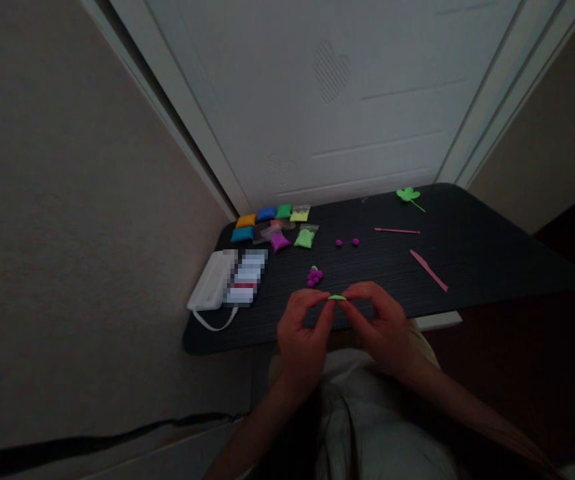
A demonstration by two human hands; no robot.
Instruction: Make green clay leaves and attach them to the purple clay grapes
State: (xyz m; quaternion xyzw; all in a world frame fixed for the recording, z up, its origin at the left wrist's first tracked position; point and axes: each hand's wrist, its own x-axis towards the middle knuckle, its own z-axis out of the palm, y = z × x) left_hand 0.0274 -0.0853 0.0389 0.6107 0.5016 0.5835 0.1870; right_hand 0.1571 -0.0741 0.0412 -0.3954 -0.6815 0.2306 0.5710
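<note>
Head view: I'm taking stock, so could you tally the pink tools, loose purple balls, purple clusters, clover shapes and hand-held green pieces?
Pink tools: 2
Loose purple balls: 2
Purple cluster: 1
Green clover shape: 1
Green piece held between left hand and right hand: 1
Total: 7

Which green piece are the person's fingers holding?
The thin green piece, pinched between the left hand and the right hand. The clover-like green piece lies untouched near the far edge of the table; another green bit is on the purple cluster.
</note>
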